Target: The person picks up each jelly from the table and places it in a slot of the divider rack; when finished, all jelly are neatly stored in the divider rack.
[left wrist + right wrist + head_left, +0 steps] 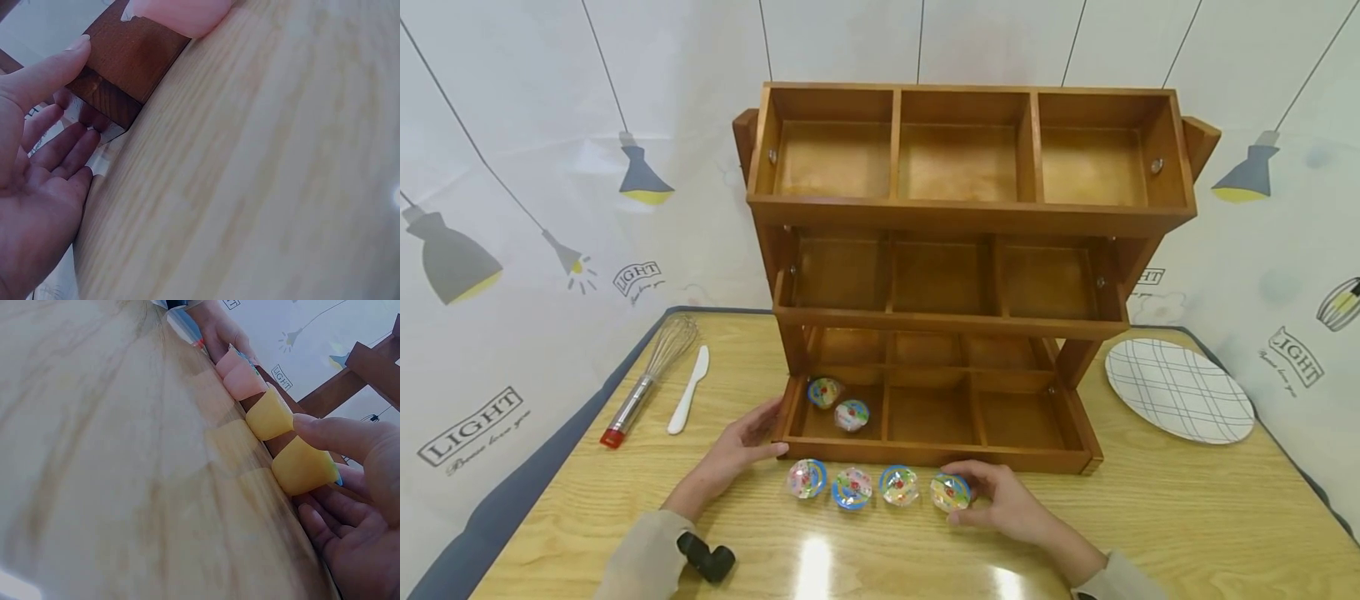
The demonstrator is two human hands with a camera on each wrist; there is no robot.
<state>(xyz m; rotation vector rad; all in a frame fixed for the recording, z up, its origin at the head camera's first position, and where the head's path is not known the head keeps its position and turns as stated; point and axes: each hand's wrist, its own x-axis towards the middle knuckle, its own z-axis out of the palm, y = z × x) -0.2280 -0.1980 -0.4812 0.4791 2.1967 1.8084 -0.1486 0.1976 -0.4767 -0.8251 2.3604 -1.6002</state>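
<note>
Several small jelly cups with printed foil lids stand in a row along the front of a brown wooden tiered rack (940, 458). The rightmost, a yellow jelly cup (951, 493), sits between the thumb and fingers of my right hand (1011, 504), which holds it on the table. Beside it are another yellow cup (270, 415) and two pink ones, including the leftmost pink cup (807, 479). My left hand (730, 458) rests at the rack's lower left corner, thumb by the front edge, fingertips against the side. Two more cups (852, 415) lie in the bottom tier's left compartment.
A whisk (646, 387) and a white plastic knife (689, 392) lie on the left of the table. To the right of the rack is a white plate with grey lines (1180, 390). The rack's upper tiers (970, 208) overhang the bottom one.
</note>
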